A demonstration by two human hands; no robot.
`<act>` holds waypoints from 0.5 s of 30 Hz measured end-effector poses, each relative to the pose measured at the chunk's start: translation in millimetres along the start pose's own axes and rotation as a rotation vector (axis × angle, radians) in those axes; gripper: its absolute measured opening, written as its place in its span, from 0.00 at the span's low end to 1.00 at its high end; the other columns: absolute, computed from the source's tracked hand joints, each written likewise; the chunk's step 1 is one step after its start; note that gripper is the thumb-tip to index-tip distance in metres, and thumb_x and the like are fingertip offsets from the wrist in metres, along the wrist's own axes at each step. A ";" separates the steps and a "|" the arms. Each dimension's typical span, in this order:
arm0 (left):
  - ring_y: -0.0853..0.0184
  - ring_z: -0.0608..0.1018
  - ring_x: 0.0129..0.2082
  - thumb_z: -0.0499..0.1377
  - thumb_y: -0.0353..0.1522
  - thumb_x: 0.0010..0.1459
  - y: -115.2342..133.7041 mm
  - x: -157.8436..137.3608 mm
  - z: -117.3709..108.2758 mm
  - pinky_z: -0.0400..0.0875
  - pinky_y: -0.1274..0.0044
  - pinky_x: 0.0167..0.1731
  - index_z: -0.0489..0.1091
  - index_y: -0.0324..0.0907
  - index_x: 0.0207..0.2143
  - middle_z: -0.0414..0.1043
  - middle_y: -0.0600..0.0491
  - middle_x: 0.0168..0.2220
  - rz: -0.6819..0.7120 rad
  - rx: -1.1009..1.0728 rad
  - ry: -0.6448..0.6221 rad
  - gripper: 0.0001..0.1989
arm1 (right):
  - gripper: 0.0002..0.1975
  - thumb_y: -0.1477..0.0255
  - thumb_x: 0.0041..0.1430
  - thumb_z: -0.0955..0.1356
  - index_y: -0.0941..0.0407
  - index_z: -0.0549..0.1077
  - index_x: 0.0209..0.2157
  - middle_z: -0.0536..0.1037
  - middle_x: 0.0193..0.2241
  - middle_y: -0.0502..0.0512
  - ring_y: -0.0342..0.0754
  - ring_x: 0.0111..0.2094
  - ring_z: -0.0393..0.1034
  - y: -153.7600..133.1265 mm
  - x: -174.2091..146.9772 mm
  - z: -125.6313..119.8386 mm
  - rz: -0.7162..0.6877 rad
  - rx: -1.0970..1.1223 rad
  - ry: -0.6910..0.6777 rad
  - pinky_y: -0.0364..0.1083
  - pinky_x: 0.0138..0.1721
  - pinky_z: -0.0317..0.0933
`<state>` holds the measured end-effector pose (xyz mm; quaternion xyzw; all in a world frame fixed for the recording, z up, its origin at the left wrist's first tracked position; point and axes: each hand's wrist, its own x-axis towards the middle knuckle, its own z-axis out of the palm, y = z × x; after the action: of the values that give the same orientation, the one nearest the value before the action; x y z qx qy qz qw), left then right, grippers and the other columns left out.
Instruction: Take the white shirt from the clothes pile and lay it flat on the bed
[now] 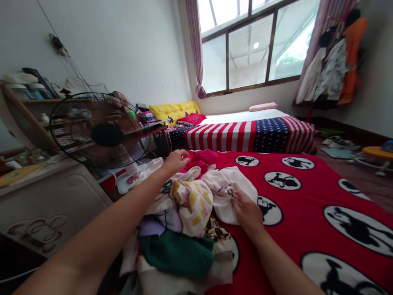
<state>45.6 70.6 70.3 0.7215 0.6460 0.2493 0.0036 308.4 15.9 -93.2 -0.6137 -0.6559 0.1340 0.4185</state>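
Observation:
A heap of crumpled clothes lies before me on a red blanket [302, 190] with black-and-white oval prints. My right hand [249, 211] grips a white garment [222, 184] with a small dark print at the right of the heap. Over the far side of the heap, my left hand [176, 160] has its fingers curled, close to a magenta cloth [204, 157]; what they hold, if anything, is hidden. Between my hands sits a white-and-yellow patterned garment [196, 200]. Nearer to me are a dark green cloth [178, 254] and a lilac one [151, 226].
A black fan [107, 134] stands at the left, by a pale cabinet [55, 209]. Beyond the red blanket is a bed with a stars-and-stripes cover [227, 135] and a yellow cushion [159, 110]. Clothes [333, 69] hang at the right near the window.

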 end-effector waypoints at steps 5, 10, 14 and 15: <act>0.62 0.76 0.47 0.57 0.40 0.58 14.4 -98.0 -55.4 0.71 0.71 0.48 0.73 0.44 0.46 0.74 0.50 0.48 0.193 -0.145 -0.007 0.16 | 0.16 0.60 0.54 0.64 0.56 0.70 0.38 0.72 0.28 0.50 0.48 0.29 0.66 2.3 8.4 -18.5 0.144 0.412 0.233 0.45 0.31 0.60; 0.56 0.66 0.60 0.60 0.43 0.57 -3.8 -206.3 -65.5 0.62 0.63 0.59 0.64 0.46 0.57 0.63 0.46 0.60 0.182 -0.045 -0.022 0.27 | 0.10 0.65 0.50 0.68 0.57 0.71 0.32 0.68 0.25 0.46 0.42 0.26 0.60 -46.0 6.4 -55.9 0.061 0.771 0.446 0.42 0.27 0.56; 0.49 0.59 0.64 0.63 0.47 0.52 -17.5 -270.4 -44.8 0.59 0.56 0.60 0.53 0.53 0.65 0.48 0.47 0.68 0.119 0.112 -0.074 0.40 | 0.07 0.68 0.49 0.70 0.56 0.71 0.30 0.68 0.25 0.45 0.41 0.25 0.60 -90.0 -2.6 -90.1 -0.041 0.941 0.517 0.41 0.26 0.56; 0.46 0.58 0.64 0.64 0.47 0.51 -19.7 -282.7 -38.4 0.57 0.53 0.59 0.51 0.54 0.66 0.45 0.47 0.68 0.115 0.148 -0.084 0.43 | 0.06 0.70 0.48 0.70 0.55 0.71 0.29 0.67 0.25 0.45 0.41 0.24 0.60 -97.0 -5.3 -98.8 -0.055 0.976 0.523 0.41 0.25 0.56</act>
<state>1.6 -202.3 -2.9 0.7655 0.6194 0.1705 -0.0370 311.1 -42.8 32.4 -0.3441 -0.4076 0.2544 0.8067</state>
